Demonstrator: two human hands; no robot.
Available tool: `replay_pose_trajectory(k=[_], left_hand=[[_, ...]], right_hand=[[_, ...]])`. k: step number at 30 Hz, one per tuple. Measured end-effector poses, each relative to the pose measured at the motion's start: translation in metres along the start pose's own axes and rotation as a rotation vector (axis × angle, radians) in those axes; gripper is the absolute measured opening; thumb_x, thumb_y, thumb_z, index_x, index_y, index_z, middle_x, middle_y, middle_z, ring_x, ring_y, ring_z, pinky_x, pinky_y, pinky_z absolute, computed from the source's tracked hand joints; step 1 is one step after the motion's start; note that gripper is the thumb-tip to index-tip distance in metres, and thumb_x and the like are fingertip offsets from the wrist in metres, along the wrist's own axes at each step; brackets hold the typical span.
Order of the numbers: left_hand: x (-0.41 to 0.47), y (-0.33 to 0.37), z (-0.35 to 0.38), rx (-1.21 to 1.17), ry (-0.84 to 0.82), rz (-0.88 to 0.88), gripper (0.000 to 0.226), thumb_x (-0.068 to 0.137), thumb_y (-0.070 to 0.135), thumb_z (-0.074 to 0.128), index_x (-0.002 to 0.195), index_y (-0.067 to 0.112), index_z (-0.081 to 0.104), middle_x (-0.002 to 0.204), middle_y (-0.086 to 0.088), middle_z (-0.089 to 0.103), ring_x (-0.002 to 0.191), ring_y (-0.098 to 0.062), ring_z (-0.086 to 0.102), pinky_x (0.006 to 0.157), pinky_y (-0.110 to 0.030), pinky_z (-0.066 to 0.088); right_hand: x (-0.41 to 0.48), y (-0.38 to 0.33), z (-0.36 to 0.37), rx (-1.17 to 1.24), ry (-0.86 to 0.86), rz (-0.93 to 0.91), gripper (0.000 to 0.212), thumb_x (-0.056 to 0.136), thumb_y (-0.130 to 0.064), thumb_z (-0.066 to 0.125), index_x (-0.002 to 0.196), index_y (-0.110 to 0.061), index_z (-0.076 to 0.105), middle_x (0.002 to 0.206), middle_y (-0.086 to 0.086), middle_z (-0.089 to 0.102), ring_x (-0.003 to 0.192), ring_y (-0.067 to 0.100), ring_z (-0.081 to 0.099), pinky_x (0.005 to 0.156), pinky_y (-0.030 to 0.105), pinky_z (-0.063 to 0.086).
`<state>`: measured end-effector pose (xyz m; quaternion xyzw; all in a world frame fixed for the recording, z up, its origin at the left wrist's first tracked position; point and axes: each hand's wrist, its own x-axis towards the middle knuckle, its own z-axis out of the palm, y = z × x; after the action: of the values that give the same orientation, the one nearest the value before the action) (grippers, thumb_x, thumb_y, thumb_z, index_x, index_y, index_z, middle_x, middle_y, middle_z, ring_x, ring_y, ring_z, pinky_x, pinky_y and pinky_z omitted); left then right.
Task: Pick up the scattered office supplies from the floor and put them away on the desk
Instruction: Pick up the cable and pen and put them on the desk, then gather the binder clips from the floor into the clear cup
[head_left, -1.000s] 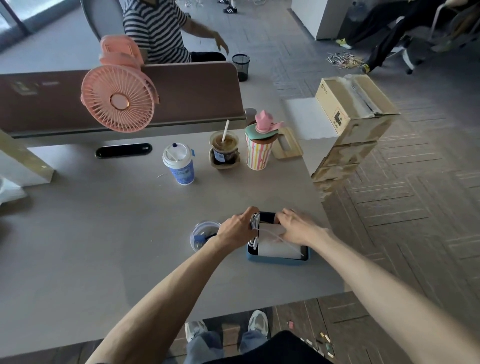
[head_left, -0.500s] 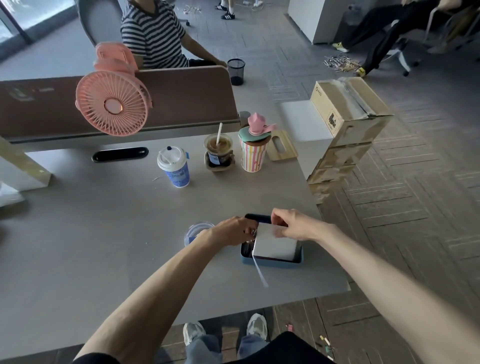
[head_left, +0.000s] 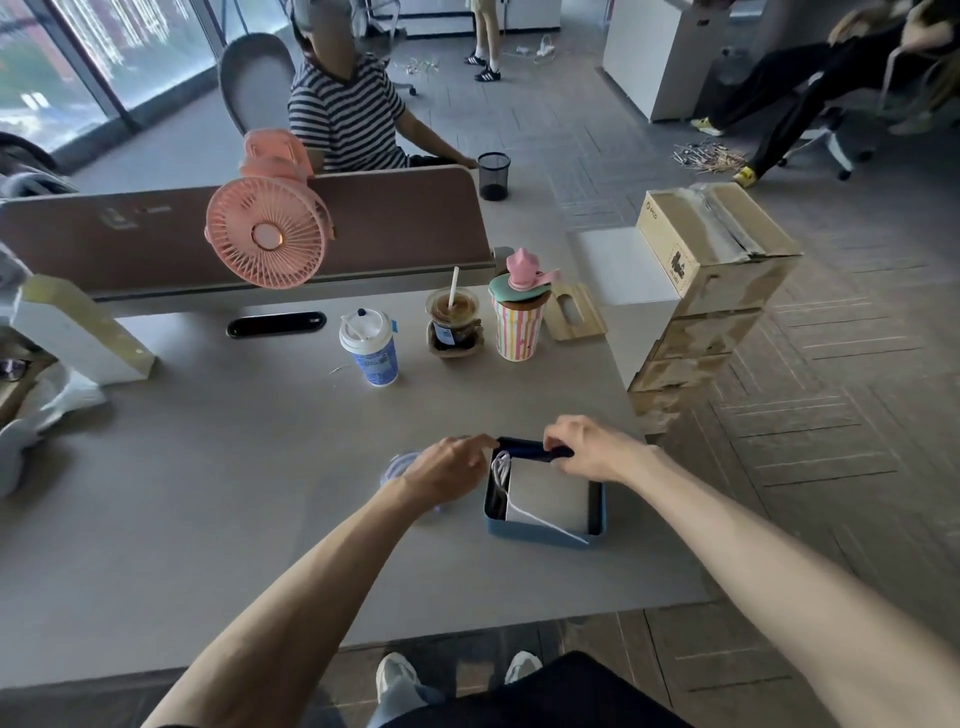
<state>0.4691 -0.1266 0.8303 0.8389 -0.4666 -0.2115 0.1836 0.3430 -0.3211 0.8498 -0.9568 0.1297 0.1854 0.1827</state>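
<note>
- Head view: my right hand (head_left: 592, 448) has left the top edge of the white pad (head_left: 551, 491), which it was pinching half a second ago. It is now curled over the right end of a dark blue oblong item (head_left: 530, 448) that lies along the far rim of the blue tray (head_left: 545, 536).
- My left hand (head_left: 447, 467) has come off the coiled white cable (head_left: 500, 467). Its bent fingertips now meet the left end of the dark item. The thumb is hidden, so I cannot tell whether it pinches or only steadies.
- The pad now lies flat inside the tray and the cable is tucked down the tray's left side. A thin white strip (head_left: 550, 524) runs slantwise across the pad to the tray's near right corner, where earlier it dangled over the front rim.
- The tray sits on the desk (head_left: 208, 519) close to its right edge. A clear round thing (head_left: 395, 463) is half hidden beside my left wrist.
- I judge the pad and cable are put away, and the step in hand is seating the dark item in the tray.
- Pen-like sticks (head_left: 706, 156) lie heaped on the floor, well away from the desk, so there may be more to gather.
</note>
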Motion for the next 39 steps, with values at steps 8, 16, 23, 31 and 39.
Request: replay_pose_trajectory(k=[8,16,23,31,39], left_hand=[[-0.032,-0.003,-0.010,0.077,0.187,-0.101,0.038,0.092,0.022,0.048,0.131,0.023,0.050,0.135,0.002,0.051,0.116,-0.023,0.053,0.090,-0.033,0.047],[-0.096,0.012,-0.016,0.148,0.194,-0.122,0.040,0.093,0.024,0.047,0.132,0.019,0.048,0.141,0.000,0.045,0.125,-0.026,0.044,0.096,-0.038,0.043],[-0.149,0.058,0.037,0.160,0.144,0.222,0.027,0.090,0.029,0.042,0.099,0.006,0.054,0.101,-0.015,0.059,0.090,-0.036,0.058,0.069,-0.041,0.050],[-0.209,0.149,0.148,0.078,-0.071,0.476,0.035,0.090,0.034,0.037,0.116,0.019,0.056,0.115,-0.006,0.058,0.094,-0.032,0.062,0.069,-0.041,0.053],[-0.250,0.204,0.261,0.131,-0.230,0.320,0.034,0.094,0.018,0.044,0.126,0.015,0.052,0.130,-0.005,0.051,0.112,-0.027,0.054,0.083,-0.038,0.050]], right_hand=[[0.000,-0.020,-0.002,0.022,0.232,-0.092,0.028,0.097,-0.028,0.049,0.122,-0.016,0.056,0.125,0.006,0.055,0.108,0.025,0.056,0.084,0.032,0.043],[-0.061,-0.067,0.024,0.051,0.470,-0.072,0.030,0.096,-0.029,0.049,0.123,-0.019,0.060,0.124,0.002,0.059,0.115,0.024,0.054,0.087,0.032,0.043],[-0.207,-0.078,0.101,0.140,0.644,0.110,0.030,0.095,-0.023,0.054,0.122,-0.012,0.062,0.123,0.005,0.062,0.109,0.023,0.058,0.085,0.036,0.051],[-0.361,-0.043,0.205,0.196,0.554,0.403,0.032,0.096,-0.021,0.049,0.125,-0.016,0.060,0.128,-0.001,0.058,0.115,0.018,0.054,0.089,0.028,0.043],[-0.450,0.026,0.294,0.356,0.438,0.525,0.029,0.098,-0.022,0.049,0.125,-0.017,0.059,0.126,-0.006,0.057,0.077,-0.005,0.053,0.073,0.027,0.046]])
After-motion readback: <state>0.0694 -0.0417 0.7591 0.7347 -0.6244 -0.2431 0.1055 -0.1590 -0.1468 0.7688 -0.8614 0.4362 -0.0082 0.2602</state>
